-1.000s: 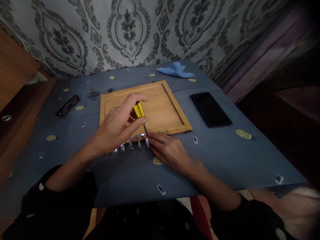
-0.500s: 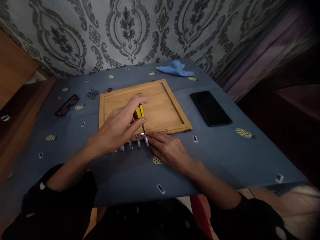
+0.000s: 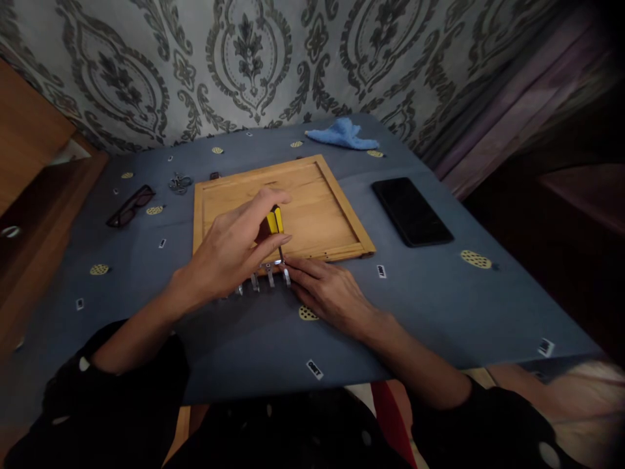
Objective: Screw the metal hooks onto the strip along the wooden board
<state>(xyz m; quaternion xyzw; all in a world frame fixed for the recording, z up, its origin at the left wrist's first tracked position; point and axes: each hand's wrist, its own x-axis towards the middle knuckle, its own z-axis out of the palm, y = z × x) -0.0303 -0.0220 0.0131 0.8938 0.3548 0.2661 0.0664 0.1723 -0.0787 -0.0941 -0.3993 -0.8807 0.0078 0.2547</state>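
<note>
1. At the near edge of the wooden board (image 3: 322,215), the left hand (image 3: 229,254) grips a screwdriver (image 3: 274,223) by its yellow handle, thumb on one side and fingers curled over the other.
2. Its shaft points down, and the tip meets the right end of a metal hook strip (image 3: 261,277) lying against the board's near rim.
3. At 4 o'clock from the tip, the right hand (image 3: 325,290) lies flat and released on the table (image 3: 439,293), grasping nothing, its fingertips (image 3: 291,264) touching the strip's right end.
4. At 2 o'clock from the hands, a black phone (image 3: 411,212) lies face up, just beside the board.
5. At 1 o'clock, near the wall, sits a crumpled blue cloth (image 3: 343,135).
6. At 10 o'clock lie dark glasses (image 3: 131,205), with a small metal bunch (image 3: 180,182), too small to identify, at 11 o'clock.
</note>
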